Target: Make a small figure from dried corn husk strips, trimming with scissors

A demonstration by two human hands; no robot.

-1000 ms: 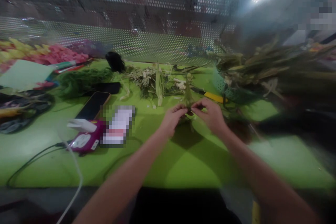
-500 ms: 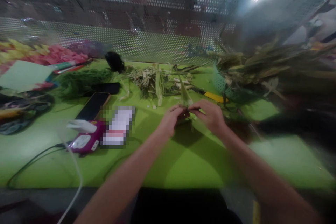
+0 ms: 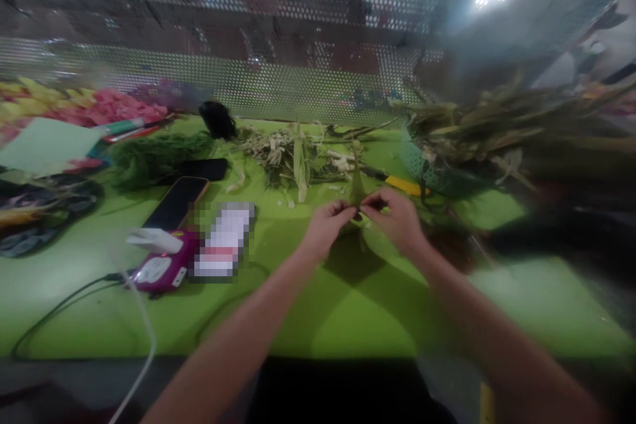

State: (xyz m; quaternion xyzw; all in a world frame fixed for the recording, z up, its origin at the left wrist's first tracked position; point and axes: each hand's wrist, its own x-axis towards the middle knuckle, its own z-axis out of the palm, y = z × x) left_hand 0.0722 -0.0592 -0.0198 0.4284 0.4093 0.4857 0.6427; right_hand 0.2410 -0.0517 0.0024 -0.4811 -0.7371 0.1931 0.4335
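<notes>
A pointed green leaf piece (image 3: 356,184) stands upright between my hands above the green table (image 3: 348,324). My left hand (image 3: 328,225) pinches its lower end from the left. On the other side, my right hand (image 3: 392,217) pinches the same lower end, thumb and fingertips close to those of my left hand. Small strips hang below the fingers. Beyond the hands lie a pale green husk-like leaf (image 3: 301,169) and a heap of dried plant bits (image 3: 273,149).
A green basket (image 3: 420,162) with long dried leaves stands at the right, near a yellow-handled tool (image 3: 405,185). At the left are a dark phone (image 3: 177,202), a purple device (image 3: 166,268) with cables, green fibres (image 3: 154,154) and pink flowers (image 3: 119,106).
The leaf piece has turned from leaning left to nearly upright and moved slightly right. My left thumb has moved right, and both hands' fingertips are closer together.
</notes>
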